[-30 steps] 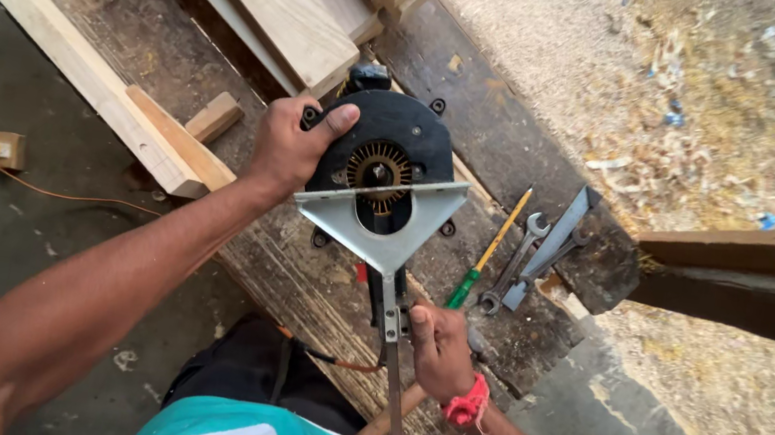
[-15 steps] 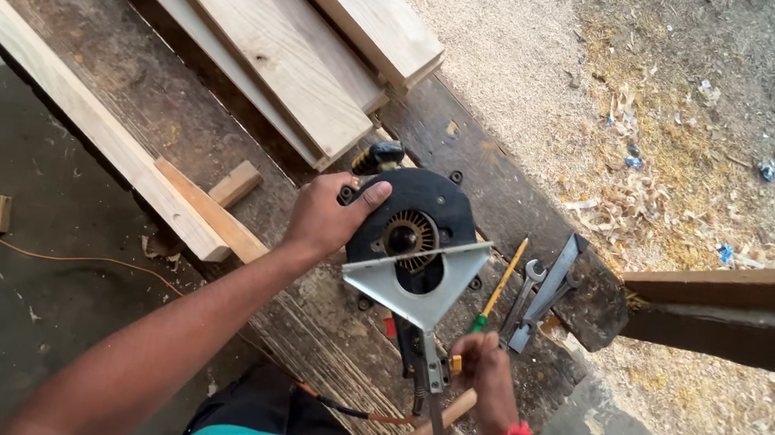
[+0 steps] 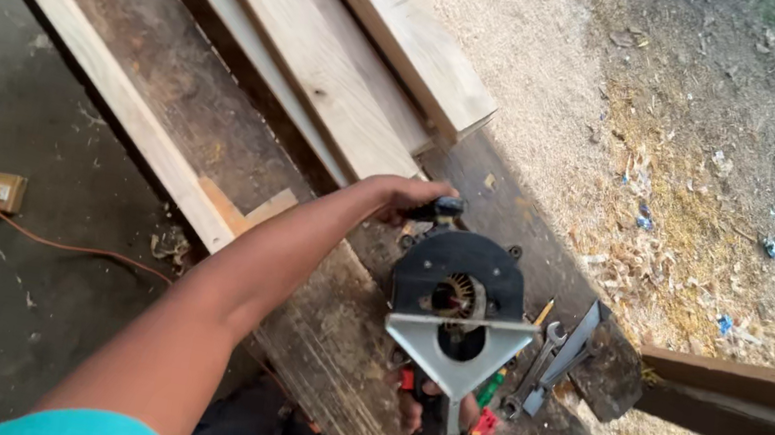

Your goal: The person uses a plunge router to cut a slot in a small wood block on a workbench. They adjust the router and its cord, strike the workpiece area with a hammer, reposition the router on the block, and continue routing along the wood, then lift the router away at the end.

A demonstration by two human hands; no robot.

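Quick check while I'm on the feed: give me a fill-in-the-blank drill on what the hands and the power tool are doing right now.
1. The left hand grips the far end of the black ____ tool.
2. A triangular metal ____ sits over the motor housing.
3. A wrench lies to the ____ of the tool on the workbench.
4. The right hand is at the tool's ____ end.

Missing words: power; bracket; right; near

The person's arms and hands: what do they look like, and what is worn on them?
Both arms are bare. A short turquoise sleeve covers the top of the left arm. The left hand wears no glove. The right hand is mostly hidden, with a red band at its wrist.
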